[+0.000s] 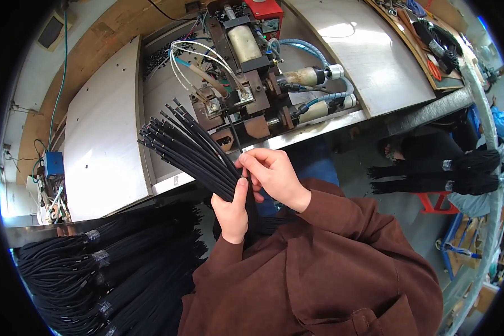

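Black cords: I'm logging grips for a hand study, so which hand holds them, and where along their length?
The left hand clasps the bundle of black cords near its lower part, their free ends fanning up-left. The right hand pinches a cord just above that grip.

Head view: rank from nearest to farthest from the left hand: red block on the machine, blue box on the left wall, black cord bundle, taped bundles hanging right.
From the left hand:
1. Black cord bundle, gripped in it, fanning up-left.
2. Blue box, far left on the wall.
3. Red block, top centre on the machine.
4. Taped bundles, far right on the rail.
Items 2 and 3 are nearly level.
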Demonstrator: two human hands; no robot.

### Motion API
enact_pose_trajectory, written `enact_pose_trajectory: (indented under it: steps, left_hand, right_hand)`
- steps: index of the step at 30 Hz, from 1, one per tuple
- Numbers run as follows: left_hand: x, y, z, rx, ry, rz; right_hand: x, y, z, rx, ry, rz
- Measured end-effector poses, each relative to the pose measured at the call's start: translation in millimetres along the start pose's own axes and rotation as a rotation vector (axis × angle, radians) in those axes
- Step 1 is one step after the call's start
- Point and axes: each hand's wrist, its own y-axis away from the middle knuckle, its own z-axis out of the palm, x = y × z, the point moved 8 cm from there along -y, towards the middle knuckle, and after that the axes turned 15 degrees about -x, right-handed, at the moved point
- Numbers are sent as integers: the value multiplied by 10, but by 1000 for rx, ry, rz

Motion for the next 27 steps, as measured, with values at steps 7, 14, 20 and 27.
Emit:
enact_pose_trajectory:
  steps: [7,14,20,27]
  left_hand:
    - [25,-9,-5,32,-1,9]
    - [-52,-7,-12,-27,13,-4]
    - [-117,68,-2,-54,4,-61]
    - [-252,198,35,-53,-26,-67]
  right_hand:
    - [17,-25,24,8,-5,-7]
    - [-32,2,77,-52,-54,59]
    - [-9,102,78,-59,-15,80]
    - [146,318,-11,42,-59,75]
